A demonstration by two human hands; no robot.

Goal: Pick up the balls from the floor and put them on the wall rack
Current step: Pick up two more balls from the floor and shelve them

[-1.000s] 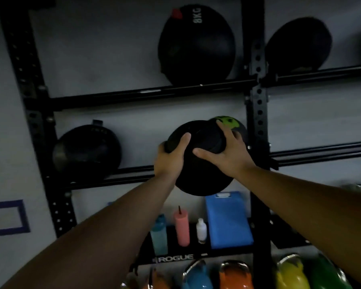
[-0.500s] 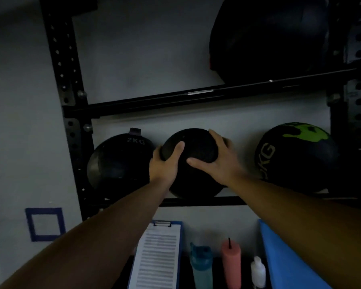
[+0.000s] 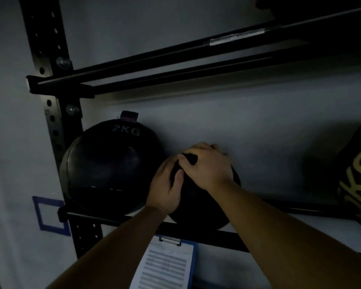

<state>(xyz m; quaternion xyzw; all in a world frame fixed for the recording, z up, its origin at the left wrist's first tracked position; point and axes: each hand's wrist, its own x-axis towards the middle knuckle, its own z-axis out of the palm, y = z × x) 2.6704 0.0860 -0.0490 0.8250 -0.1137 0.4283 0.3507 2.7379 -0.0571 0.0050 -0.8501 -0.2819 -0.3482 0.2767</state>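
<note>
Low in the middle of the frame, a black ball [image 3: 198, 203] sits on the lower rail [image 3: 206, 233] of the wall rack [image 3: 50, 84], just right of the 2KG ball [image 3: 111, 170] and well left of the green-lettered ball [image 3: 358, 184] at the right edge. Both hands hold it: the left hand [image 3: 165, 186] cups its left side, the right hand [image 3: 208, 165] lies spread over its top, each grip closed on the ball. This ball looks nearly placed, with only the release left. The floor is out of view, so whether more balls wait there cannot be told.
</note>
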